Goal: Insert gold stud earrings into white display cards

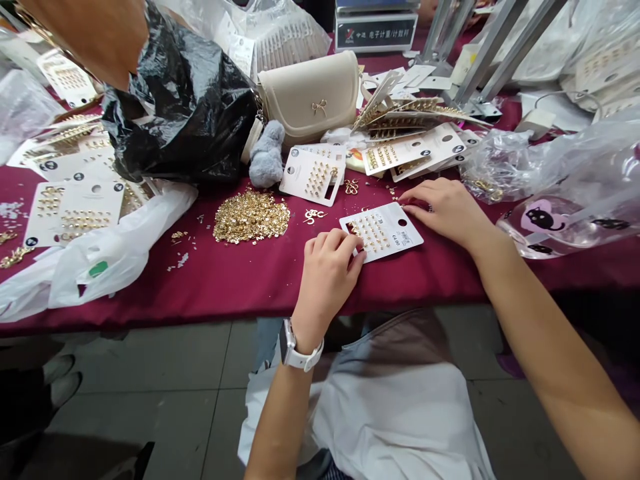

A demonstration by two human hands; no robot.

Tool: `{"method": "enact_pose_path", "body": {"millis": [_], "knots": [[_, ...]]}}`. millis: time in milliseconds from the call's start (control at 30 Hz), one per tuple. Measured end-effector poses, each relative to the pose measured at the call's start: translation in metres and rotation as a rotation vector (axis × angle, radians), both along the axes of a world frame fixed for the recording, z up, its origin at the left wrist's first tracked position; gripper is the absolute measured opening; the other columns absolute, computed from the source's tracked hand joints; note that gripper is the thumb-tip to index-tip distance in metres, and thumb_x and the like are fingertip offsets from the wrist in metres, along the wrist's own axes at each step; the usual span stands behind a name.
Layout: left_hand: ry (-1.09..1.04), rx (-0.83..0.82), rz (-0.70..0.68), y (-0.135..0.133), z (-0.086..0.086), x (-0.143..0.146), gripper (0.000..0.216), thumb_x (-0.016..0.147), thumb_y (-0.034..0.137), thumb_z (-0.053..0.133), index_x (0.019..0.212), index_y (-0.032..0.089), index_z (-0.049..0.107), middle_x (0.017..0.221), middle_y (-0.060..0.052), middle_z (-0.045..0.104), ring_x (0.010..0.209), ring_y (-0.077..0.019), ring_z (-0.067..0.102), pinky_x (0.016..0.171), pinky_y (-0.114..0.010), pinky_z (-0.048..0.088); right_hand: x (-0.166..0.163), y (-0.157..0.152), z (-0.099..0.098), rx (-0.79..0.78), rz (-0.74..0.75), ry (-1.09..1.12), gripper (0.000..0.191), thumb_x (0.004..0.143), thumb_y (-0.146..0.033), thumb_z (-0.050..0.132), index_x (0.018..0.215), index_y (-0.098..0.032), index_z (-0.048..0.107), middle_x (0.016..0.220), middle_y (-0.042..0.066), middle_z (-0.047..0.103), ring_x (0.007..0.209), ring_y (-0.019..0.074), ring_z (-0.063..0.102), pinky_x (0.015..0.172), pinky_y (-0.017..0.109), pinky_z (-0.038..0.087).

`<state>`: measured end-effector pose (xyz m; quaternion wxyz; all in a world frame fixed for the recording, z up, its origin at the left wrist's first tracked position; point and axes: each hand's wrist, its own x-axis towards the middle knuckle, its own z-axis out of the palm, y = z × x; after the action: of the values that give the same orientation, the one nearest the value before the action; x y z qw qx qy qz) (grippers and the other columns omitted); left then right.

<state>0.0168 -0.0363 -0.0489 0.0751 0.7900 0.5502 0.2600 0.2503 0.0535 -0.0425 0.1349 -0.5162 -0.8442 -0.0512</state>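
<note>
A white earring card point(387, 228) with rows of small gold studs lies on the dark red tablecloth point(240, 280) in front of me. My left hand point(327, 273), a white watch on its wrist, rests with curled fingers on the card's near left corner, fingertips pressing by the studs. My right hand point(445, 208) lies past the card's far right corner, fingers bent and pinched together on the cloth; what they hold is too small to name. A heap of loose gold pieces point(251, 218) sits to the left of the card.
A black plastic bag point(185, 107), a beige handbag point(310, 93) with a grey plush charm point(267, 153), and more filled earring cards point(315, 173) lie behind. White bags point(105, 257) at left, clear plastic bags point(565, 187) at right. The table edge runs close to my lap.
</note>
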Motion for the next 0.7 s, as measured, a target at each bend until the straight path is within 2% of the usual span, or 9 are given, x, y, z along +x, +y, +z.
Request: {"method": "enact_pose_path", "body": {"millis": [233, 400, 700], "knots": [[-0.013, 0.018, -0.008, -0.001, 0.000, -0.001, 0.012, 0.090, 0.023, 0.057, 0.101, 0.022, 0.061, 0.102, -0.002, 0.062, 0.099, -0.0181, 0.055, 0.086, -0.033, 0.037, 0.003, 0.004, -0.007, -0.007, -0.004, 0.046, 0.026, 0.090, -0.026, 0.047, 0.102, -0.019, 0.070, 0.103, 0.007, 0.071, 0.095, 0.0263, 0.062, 0.086, 0.041, 0.046], [-0.006, -0.001, -0.017, -0.001, 0.000, -0.001, 0.008, 0.090, 0.024, 0.057, 0.091, 0.021, 0.064, 0.100, -0.002, 0.062, 0.098, -0.0180, 0.055, 0.086, -0.033, 0.037, 0.003, 0.006, -0.009, 0.004, -0.021, 0.055, 0.024, 0.088, -0.025, 0.048, 0.091, -0.020, 0.071, 0.099, 0.008, 0.071, 0.092, 0.0267, 0.062, 0.085, 0.043, 0.045], [-0.027, 0.000, -0.004, 0.000, 0.000, -0.001, 0.009, 0.089, 0.025, 0.058, 0.087, 0.021, 0.066, 0.096, -0.002, 0.063, 0.095, -0.0182, 0.055, 0.085, -0.034, 0.038, 0.003, 0.007, -0.014, -0.005, -0.064, 0.149, 0.014, 0.084, -0.026, 0.052, 0.083, -0.022, 0.065, 0.092, 0.008, 0.068, 0.089, 0.0269, 0.060, 0.083, 0.045, 0.046]]}}
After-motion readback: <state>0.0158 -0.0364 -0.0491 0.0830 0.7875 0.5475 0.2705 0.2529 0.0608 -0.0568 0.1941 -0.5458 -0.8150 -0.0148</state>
